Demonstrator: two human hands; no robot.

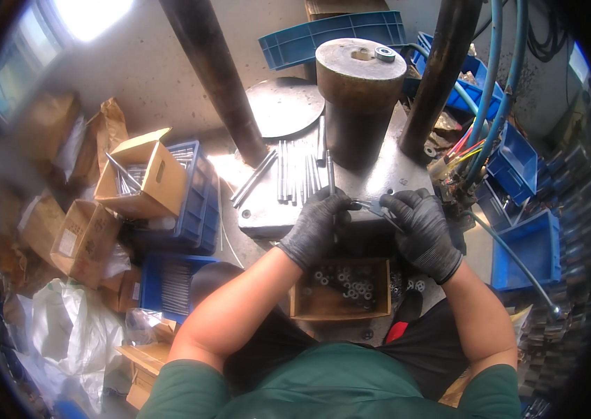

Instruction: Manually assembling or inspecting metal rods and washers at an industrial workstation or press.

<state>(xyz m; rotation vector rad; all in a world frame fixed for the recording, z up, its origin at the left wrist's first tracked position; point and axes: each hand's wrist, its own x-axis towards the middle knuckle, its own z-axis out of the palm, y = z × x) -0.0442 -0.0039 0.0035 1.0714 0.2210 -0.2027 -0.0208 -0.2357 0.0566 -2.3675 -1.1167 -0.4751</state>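
Observation:
Both my hands wear dark grey gloves and meet over the front edge of a metal press table (267,218). My left hand (316,227) is closed around a slim metal rod (330,170) that points away from me. Opposite it, my right hand (424,230) pinches a thin grey metal piece (387,215), whose kind I cannot make out. Small shiny metal (363,204) shows between the fingertips of both hands. Several loose rods (295,174) lie on the table left of a thick steel cylinder (360,105), which carries a bearing (385,53) on top.
Two dark steel columns (215,77) (442,77) flank the cylinder. Below my hands sits an open box (341,318) of small rings. Cartons and a blue crate (201,202) of rods stand left. Hoses (498,119) and blue bins (529,251) are at right.

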